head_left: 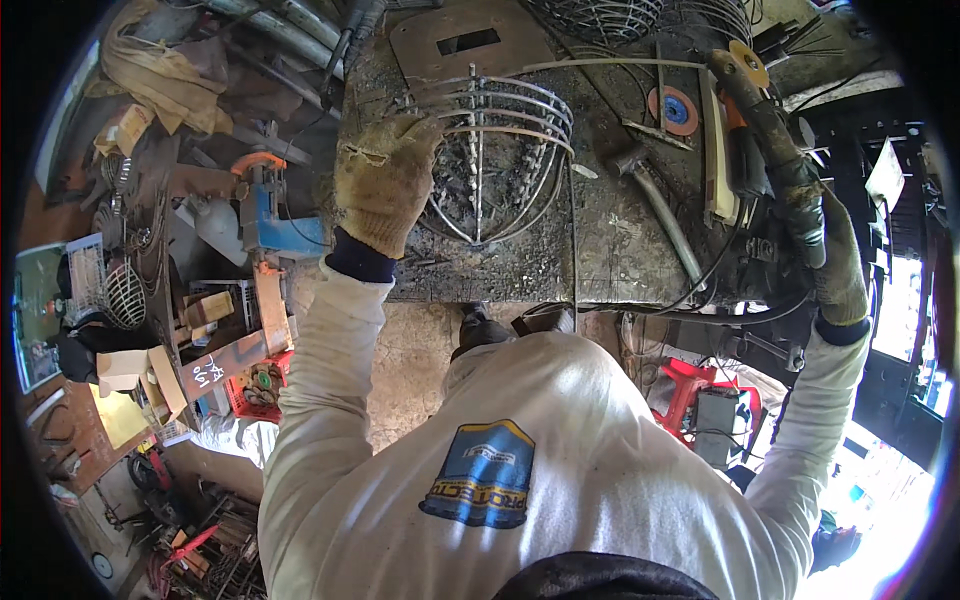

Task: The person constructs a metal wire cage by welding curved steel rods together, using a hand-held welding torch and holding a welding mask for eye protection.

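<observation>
A rounded cage of welded metal wire (478, 190) stands on the dark, gritty workbench (620, 275). My left hand (385, 185), in a worn tan work glove, is closed at the left side of the cage. Its fingertips are partly hidden. Off to the right, my gloved right hand (843, 260) is wrapped around the rear end of a long dark angle grinder (775, 135). The grinder's yellowish disc (748, 63) points toward the far side, apart from the cage.
A hammer (660, 215) and a red-and-blue disc (673, 110) lie right of the cage. A slotted metal plate (420, 45) and more wire cages (605, 15) sit behind. A blue vise (285, 220) stands left. A black cable (690, 318) runs along the bench's front edge.
</observation>
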Tool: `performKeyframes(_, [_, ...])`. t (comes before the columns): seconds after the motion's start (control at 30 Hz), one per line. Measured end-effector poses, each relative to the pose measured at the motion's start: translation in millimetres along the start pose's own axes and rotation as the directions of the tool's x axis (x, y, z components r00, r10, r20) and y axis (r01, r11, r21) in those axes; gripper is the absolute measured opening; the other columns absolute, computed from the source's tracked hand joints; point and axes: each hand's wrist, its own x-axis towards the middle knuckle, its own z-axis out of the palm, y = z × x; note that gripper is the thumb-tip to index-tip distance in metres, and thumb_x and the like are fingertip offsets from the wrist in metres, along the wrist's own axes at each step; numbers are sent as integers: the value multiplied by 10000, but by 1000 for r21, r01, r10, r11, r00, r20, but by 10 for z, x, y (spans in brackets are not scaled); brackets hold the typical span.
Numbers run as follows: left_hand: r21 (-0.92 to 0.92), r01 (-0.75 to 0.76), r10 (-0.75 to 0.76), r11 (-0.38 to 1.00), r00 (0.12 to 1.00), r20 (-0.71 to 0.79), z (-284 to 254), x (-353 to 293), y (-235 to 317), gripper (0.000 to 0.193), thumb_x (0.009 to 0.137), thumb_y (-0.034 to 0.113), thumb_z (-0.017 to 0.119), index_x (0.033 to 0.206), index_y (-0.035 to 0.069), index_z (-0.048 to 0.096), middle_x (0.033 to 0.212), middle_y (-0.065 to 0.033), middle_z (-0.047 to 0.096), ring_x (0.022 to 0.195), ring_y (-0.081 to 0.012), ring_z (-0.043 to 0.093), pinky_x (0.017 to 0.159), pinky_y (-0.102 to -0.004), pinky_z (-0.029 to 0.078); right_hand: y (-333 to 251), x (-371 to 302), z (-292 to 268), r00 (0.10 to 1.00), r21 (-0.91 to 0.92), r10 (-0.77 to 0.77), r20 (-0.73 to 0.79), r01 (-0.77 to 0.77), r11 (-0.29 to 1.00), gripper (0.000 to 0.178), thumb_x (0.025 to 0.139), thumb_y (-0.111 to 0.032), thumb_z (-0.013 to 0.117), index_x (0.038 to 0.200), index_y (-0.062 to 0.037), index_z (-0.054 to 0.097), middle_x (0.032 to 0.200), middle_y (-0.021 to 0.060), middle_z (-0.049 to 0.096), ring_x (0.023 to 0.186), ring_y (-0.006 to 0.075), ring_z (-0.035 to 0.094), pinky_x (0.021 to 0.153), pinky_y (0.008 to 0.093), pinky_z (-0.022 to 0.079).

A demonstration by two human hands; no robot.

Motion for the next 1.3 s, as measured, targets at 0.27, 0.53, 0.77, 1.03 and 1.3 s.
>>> performKeyframes(0.27, [-56,22,-25,998,998,-53,110,-93,-70,153,896,177,690,1043,169,734,1001,-40,716,862,-256,690,729,-365,571,-257,204,548,993,-158,-26,117,44,986,616,969,-64,631,1531,-34,381,1236,96,666,852,80,660,712,238,547])
performKeyframes(0.53, [-33,32,-33,999,999,-25,34,-59,-32,173,883,154,699,1051,160,741,1017,-44,717,866,-242,700,742,-350,579,-217,293,613,988,-228,-21,156,57,972,598,967,-102,653,1512,-27,419,1310,110,636,1054,115,627,900,279,511])
performKeyframes(0.77, [-31,35,-36,999,999,-35,-2,-37,-30,184,862,145,728,1044,159,757,1001,-47,728,862,-242,708,742,-350,584,-200,350,634,973,-300,-65,220,131,945,549,978,-97,615,1493,-10,447,1394,134,591,1265,160,526,1106,336,380])
performKeyframes(1.03, [-23,44,-44,999,999,-18,-19,-14,-19,168,853,178,746,1019,173,770,986,-47,736,865,-246,706,747,-360,582,-182,399,610,975,-394,-66,211,146,907,530,992,-107,586,1493,-9,444,1405,142,584,1301,181,513,1132,352,357])
performKeyframes(1.3, [-5,40,-41,999,999,-29,21,-48,-30,179,857,177,738,1032,165,771,1026,-39,736,873,-241,703,750,-363,577,-178,402,620,969,-363,-64,238,150,920,549,998,-180,594,1493,0,439,1422,150,568,1323,206,502,1150,365,337])
